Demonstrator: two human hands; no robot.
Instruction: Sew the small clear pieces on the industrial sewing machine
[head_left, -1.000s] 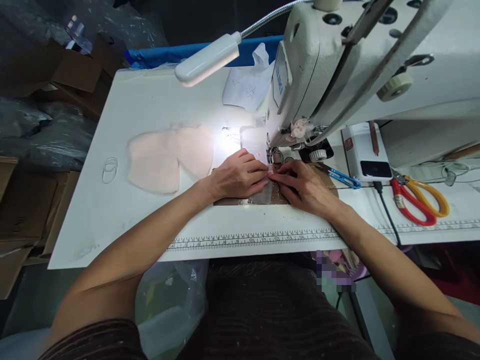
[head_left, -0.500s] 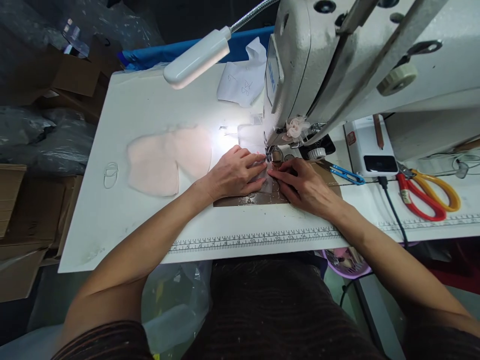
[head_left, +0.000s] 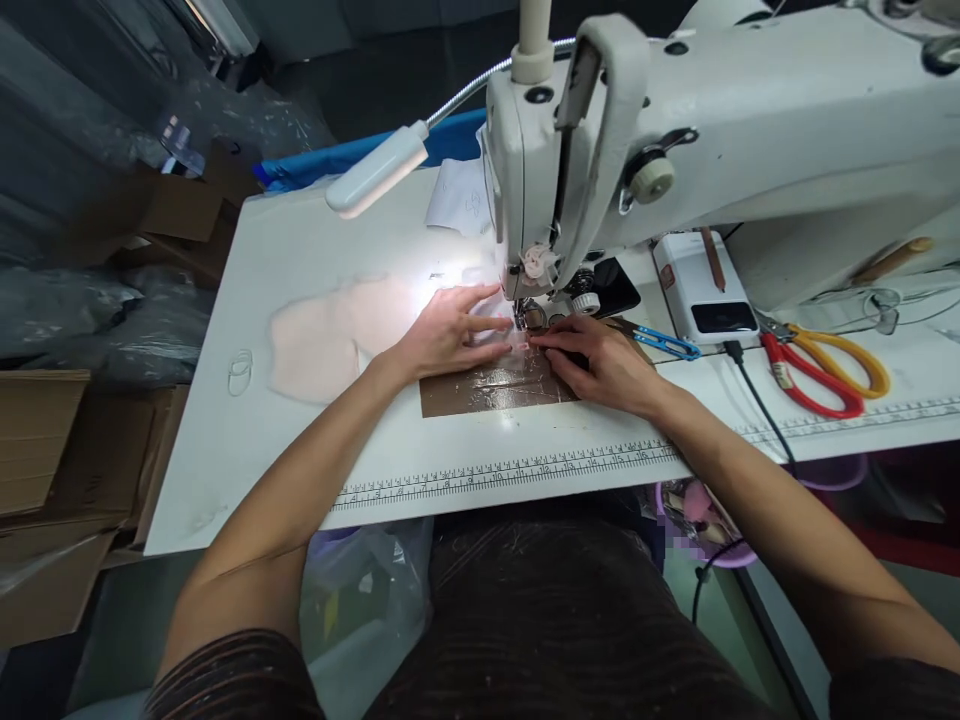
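Note:
Under the head of a white sewing machine [head_left: 517, 180], a small piece of thin pale fabric [head_left: 491, 322] lies at the needle area. My left hand [head_left: 456, 330] rests flat on it from the left, its fingers spread. From the right, my right hand [head_left: 596, 358] has its fingers together at the fabric's edge beside the presser foot; what they pinch, if anything, is too small to make out. A brown taped plate [head_left: 480, 393] lies below both hands. Light pink fabric pieces [head_left: 315, 345] lie on the table to the left.
A lamp [head_left: 379, 170] hangs over the white table [head_left: 225, 460]. To the right are blue snips [head_left: 666, 343], a white device [head_left: 705, 290] with a cable, and red and yellow scissors [head_left: 817, 370]. Metal rings [head_left: 240, 372] lie far left. White paper [head_left: 459, 195] sits behind.
The view has shifted, showing more of the machine. My left hand's fingers have spread apart and moved slightly back from the needle area. My right hand stays beside the presser foot.

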